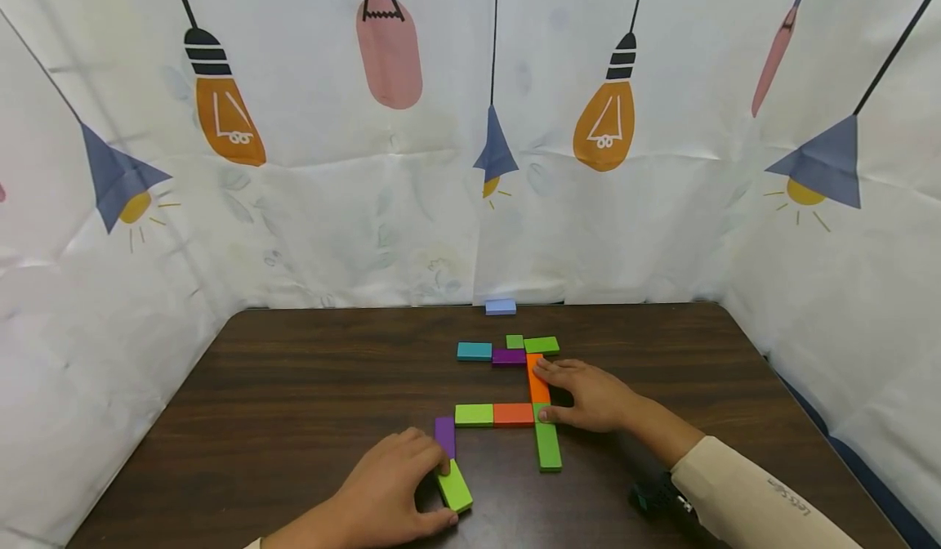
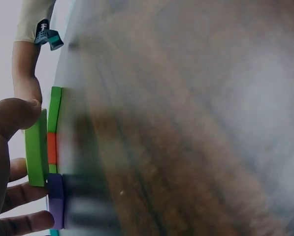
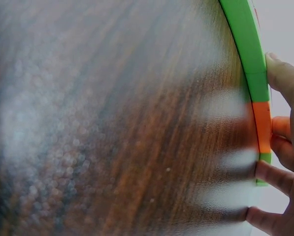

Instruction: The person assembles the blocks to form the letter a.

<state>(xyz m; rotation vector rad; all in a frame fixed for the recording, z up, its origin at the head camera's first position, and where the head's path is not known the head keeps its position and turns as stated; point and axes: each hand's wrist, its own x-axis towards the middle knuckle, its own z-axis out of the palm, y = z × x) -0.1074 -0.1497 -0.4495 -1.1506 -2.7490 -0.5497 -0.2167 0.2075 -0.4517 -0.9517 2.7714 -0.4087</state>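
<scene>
Near the front of the table, my left hand pinches a lime-green block lengthwise, with the thumb at its near end and fingers at its far end. The left wrist view shows this lime-green block in front of a purple block. My right hand rests against the row, fingertips on an orange block and thumb on a green block. In the right wrist view the thumb touches the green block, with the orange block beside the fingers.
Joined to the row are a red-orange block and another lime-green block. Farther back lie a second purple block, a teal block and two green blocks. A light-blue block sits at the table's far edge.
</scene>
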